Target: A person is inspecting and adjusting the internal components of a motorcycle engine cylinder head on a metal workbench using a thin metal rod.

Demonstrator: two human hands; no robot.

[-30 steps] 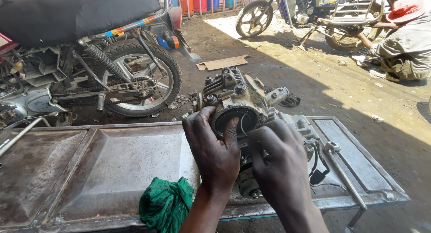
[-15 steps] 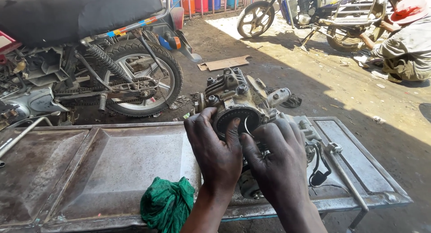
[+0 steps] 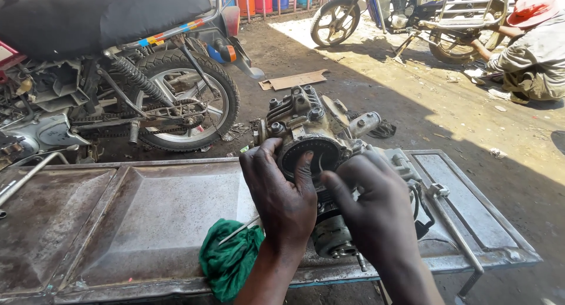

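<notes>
A grey motorcycle engine (image 3: 309, 120) stands on a worn metal table (image 3: 135, 211). Its round black opening (image 3: 309, 156) faces me. My left hand (image 3: 282, 190) lies against the left side of that opening, fingers spread over the casing and one fingertip on the rim. My right hand (image 3: 376, 208) covers the engine's lower right part, fingers pointing left toward the opening. Whether either hand holds a small part is hidden.
A green rag (image 3: 229, 264) with a thin metal rod lies at the table's front edge. A motorcycle (image 3: 118, 75) is parked behind the table at left. A person in a red hat (image 3: 529, 40) crouches by another motorcycle (image 3: 412, 11) at far right. Cardboard (image 3: 294, 80) lies on the dirt ground.
Both hands shifted slightly on the engine; my right hand moved up and left toward the round opening. The engine stayed in place.
</notes>
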